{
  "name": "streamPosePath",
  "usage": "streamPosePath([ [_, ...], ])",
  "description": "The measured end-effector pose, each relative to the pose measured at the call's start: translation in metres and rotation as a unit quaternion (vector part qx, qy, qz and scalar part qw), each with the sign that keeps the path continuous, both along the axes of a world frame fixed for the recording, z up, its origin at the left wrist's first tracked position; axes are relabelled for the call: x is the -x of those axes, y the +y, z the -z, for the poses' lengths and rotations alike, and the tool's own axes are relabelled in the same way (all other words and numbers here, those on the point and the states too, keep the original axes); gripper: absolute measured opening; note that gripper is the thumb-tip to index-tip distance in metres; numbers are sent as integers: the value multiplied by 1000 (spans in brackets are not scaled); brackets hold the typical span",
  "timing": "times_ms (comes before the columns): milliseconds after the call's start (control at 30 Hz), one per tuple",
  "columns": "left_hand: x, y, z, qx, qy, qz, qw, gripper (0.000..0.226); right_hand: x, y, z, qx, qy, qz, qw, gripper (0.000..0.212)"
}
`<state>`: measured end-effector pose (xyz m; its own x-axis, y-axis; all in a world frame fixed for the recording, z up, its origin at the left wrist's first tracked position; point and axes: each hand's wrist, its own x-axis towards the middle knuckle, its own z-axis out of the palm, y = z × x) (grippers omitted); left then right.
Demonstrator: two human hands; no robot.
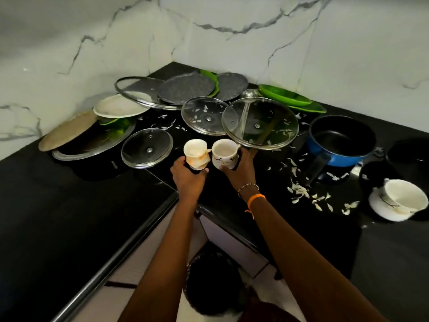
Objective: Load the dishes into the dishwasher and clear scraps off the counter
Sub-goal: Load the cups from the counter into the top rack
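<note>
No legible text, label, brand, number or sign found on any item. The white ceramic cup with dark branch pattern [224, 154] carries decoration only, no lettering; the blue saucepan [340, 142] shows no marking.

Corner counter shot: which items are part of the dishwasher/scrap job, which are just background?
Job:
- cup with orange stain, in left hand
- cup with branch print, in right hand
- glass lids, e.g. largest
- blue pot
- green plates
- cup lying on saucer
- white scraps

Background:
- marble wall
- dark bin on the floor
</note>
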<state>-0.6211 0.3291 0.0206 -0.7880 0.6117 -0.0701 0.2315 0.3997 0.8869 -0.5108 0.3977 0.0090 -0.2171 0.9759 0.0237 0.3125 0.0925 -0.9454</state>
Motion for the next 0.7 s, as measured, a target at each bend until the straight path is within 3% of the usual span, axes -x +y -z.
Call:
streamPosePath([
  [167,16,10,6,-15,-1,41,999,95,11,3,3,5,23,8,1000,75],
  [367,23,12,7,-4,55,71,996,77,-1,-18,-3,0,30,34,999,70],
  [500,15,-3,4,-64,12,91,994,74,-17,-50,-4,-13,32,77,996,73],
  [700,-19,-43,-13,-149,-30,228,962,66,-47,-115,-1,-42,58,191,979,73],
])
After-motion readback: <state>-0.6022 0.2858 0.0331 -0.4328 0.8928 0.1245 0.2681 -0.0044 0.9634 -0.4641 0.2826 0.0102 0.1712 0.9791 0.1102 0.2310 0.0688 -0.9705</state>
